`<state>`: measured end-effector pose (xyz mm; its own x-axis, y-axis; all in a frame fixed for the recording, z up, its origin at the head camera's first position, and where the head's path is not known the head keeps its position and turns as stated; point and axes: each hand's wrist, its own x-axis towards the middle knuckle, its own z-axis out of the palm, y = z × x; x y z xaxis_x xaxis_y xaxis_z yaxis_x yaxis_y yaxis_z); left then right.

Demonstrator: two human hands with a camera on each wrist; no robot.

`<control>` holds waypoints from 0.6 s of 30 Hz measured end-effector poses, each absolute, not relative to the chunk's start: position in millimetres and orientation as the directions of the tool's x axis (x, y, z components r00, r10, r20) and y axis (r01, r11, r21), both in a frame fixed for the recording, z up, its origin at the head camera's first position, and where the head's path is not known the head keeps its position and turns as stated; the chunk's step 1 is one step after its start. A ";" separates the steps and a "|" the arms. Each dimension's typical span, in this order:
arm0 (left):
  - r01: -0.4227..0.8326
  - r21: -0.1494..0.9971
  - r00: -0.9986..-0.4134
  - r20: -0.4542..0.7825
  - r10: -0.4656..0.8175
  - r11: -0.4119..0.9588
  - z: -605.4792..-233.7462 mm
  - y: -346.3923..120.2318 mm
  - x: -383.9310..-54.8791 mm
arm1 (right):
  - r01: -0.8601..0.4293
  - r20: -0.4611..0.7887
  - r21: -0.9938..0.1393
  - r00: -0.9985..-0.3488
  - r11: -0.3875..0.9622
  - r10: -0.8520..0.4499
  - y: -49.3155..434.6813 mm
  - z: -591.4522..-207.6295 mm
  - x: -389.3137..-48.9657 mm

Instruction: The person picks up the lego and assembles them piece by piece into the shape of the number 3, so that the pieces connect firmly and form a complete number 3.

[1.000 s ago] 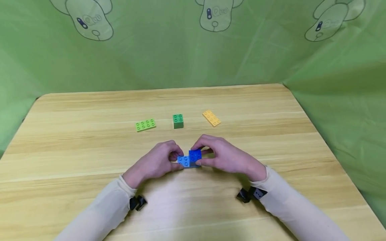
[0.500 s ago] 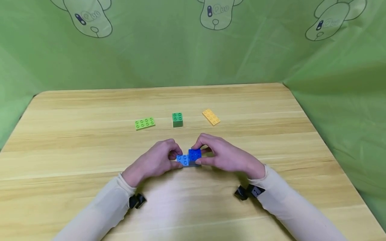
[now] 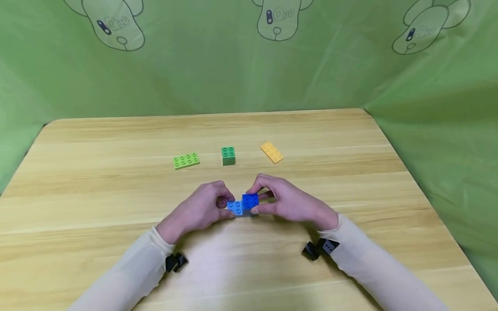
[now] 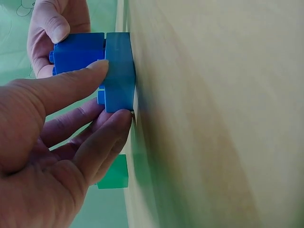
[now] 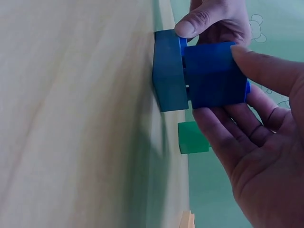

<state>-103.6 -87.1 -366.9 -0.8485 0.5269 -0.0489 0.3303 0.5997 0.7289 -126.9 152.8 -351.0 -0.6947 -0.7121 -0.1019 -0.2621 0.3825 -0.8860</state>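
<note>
My left hand [image 3: 200,206] pinches the left end of a light blue building brick [image 3: 235,208] on the table. In the left wrist view, the thumb lies across its near side and the fingertips touch its end. A darker blue square brick [image 3: 250,201] sits over the right half of the light blue one. My right hand [image 3: 289,203] grips this darker brick between thumb and fingers. From the right wrist view, a narrow gap shows between the two bricks [image 5: 213,76], and some light blue studs show in it.
Farther back on the wooden table [image 3: 116,194] lie a lime green flat plate [image 3: 186,161], a dark green square brick [image 3: 228,156] and a yellow-orange flat plate [image 3: 271,152]. Green patterned cloth [image 3: 202,65] hangs behind the table and along its sides.
</note>
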 end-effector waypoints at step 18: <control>0.329 0.730 -0.847 -0.053 0.529 0.599 -366.5 -86.5 -103.8 | -0.191 -0.119 -0.922 -0.689 0.337 -0.715 152.2 -353.7 -128.8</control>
<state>-103.8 -86.5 -366.5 -0.8470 0.5290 -0.0530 0.3287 0.5995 0.7298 -128.8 152.2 -353.7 -0.6888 -0.7151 -0.1190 -0.1906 0.3370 -0.9220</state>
